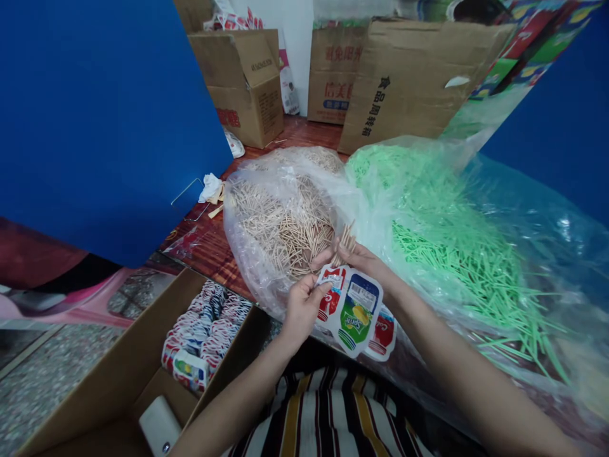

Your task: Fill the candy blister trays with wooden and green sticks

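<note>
Your left hand (304, 303) pinches a fan of flat bottle-shaped packets (358, 310), red and green, between thumb and fingers, in front of your body. Your right hand (358, 256), close beside it, is closed around a small bunch of tan sticks (347, 238), their tips poking up. Just beyond both hands lies a clear plastic bag (234, 202) of loose tan sticks; to its right, a heap of green sticks (432, 244) spreads in and out of more clear plastic. Below your left arm, an open cardboard box (99, 362) holds stacked packets (204, 330) and a white object (159, 424). Brown cartons (419, 82) stand at the back, between blue panels (104, 120).
</note>
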Action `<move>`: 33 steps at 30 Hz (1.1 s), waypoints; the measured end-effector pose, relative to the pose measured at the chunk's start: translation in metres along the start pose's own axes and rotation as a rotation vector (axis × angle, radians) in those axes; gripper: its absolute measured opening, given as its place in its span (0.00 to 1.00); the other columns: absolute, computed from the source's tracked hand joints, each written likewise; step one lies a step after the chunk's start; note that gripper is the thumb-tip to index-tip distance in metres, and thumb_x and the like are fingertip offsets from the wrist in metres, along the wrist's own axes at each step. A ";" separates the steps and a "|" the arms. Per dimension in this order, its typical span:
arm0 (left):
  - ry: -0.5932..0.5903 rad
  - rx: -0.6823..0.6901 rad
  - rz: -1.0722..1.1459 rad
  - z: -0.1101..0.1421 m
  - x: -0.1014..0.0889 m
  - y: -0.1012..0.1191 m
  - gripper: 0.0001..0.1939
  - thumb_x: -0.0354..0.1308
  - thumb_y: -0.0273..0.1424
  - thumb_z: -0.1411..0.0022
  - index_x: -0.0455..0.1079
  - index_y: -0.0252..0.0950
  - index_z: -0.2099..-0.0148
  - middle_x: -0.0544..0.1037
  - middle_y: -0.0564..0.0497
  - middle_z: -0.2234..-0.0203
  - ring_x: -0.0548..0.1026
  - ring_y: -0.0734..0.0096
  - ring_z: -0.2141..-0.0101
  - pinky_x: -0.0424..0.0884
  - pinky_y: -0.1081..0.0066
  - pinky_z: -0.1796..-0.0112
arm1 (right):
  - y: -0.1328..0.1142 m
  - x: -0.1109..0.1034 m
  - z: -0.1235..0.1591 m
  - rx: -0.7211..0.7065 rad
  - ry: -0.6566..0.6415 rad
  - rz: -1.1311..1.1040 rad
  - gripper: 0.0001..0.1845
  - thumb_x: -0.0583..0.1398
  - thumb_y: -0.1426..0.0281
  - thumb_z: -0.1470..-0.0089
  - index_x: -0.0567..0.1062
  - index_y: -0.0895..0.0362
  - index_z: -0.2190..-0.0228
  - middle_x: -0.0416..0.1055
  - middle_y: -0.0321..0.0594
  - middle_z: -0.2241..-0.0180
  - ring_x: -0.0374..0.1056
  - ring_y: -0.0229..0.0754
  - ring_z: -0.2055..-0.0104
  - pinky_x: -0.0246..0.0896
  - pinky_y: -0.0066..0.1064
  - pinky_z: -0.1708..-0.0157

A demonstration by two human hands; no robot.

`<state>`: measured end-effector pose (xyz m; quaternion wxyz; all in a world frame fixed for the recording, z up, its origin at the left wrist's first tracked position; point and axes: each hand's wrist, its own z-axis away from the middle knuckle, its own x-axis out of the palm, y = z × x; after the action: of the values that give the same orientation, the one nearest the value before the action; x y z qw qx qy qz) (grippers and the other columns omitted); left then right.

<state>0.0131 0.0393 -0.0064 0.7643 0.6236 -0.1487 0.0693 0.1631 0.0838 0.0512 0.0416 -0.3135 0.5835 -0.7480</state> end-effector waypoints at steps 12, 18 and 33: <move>-0.058 -0.056 0.113 -0.005 -0.002 0.004 0.11 0.65 0.36 0.48 0.69 0.33 0.68 0.76 0.54 0.78 0.72 0.76 0.79 0.68 0.74 0.74 | -0.002 0.002 -0.001 -0.014 -0.055 0.006 0.17 0.60 0.58 0.46 0.75 0.58 0.62 0.76 0.45 0.58 0.74 0.42 0.60 0.69 0.32 0.61; -0.040 -0.043 0.099 -0.008 -0.006 0.004 0.12 0.65 0.35 0.48 0.69 0.33 0.68 0.76 0.54 0.78 0.72 0.75 0.78 0.68 0.74 0.74 | -0.005 0.003 -0.005 0.016 -0.059 0.058 0.15 0.63 0.61 0.48 0.72 0.57 0.61 0.76 0.42 0.59 0.74 0.39 0.63 0.69 0.31 0.61; 0.008 -0.018 0.147 -0.011 -0.014 0.012 0.14 0.68 0.34 0.52 0.68 0.32 0.68 0.77 0.54 0.78 0.73 0.76 0.79 0.71 0.74 0.75 | -0.013 0.002 -0.023 -0.069 0.123 0.373 0.20 0.56 0.56 0.43 0.78 0.58 0.61 0.78 0.41 0.66 0.72 0.37 0.69 0.66 0.28 0.68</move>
<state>-0.0019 0.0535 -0.0013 0.7632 0.6040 -0.1917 0.1262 0.1530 0.1065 0.0610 0.1329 -0.1549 0.6582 -0.7247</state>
